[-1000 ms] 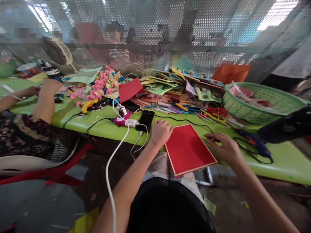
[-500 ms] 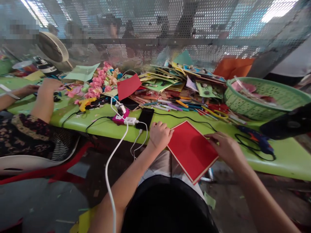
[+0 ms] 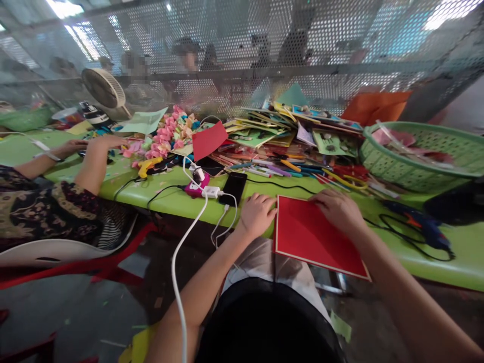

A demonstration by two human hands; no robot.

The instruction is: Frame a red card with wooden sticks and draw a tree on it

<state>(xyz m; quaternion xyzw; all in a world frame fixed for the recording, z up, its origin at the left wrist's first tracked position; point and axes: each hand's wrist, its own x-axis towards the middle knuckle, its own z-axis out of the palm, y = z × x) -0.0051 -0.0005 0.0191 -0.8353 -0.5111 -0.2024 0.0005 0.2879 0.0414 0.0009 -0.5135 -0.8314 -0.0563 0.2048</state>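
A red card (image 3: 313,234) with a thin pale border lies at the table's front edge and juts out over my lap. My right hand (image 3: 338,209) is closed on its far edge, with the wrist above the card's right side. To the left of the card, my left hand (image 3: 257,214) rests palm down on the green table, fingers stretched out and fingertips at the card's left edge. Just beyond my left hand lies a black phone (image 3: 233,188). A blue glue gun (image 3: 421,224) with a looped cord lies to the right of my right hand.
White cables run from a magenta power adapter (image 3: 196,184) and hang off the table edge (image 3: 174,212). Behind are heaped cards (image 3: 260,133), pens and pink paper flowers (image 3: 164,136). A green basket (image 3: 416,156) stands right. Another person's arm (image 3: 94,161) works at left.
The red card has turned, so its pale-bordered left edge now faces my left hand. My right hand has shifted along to its far edge. My left hand has let go of the corner.
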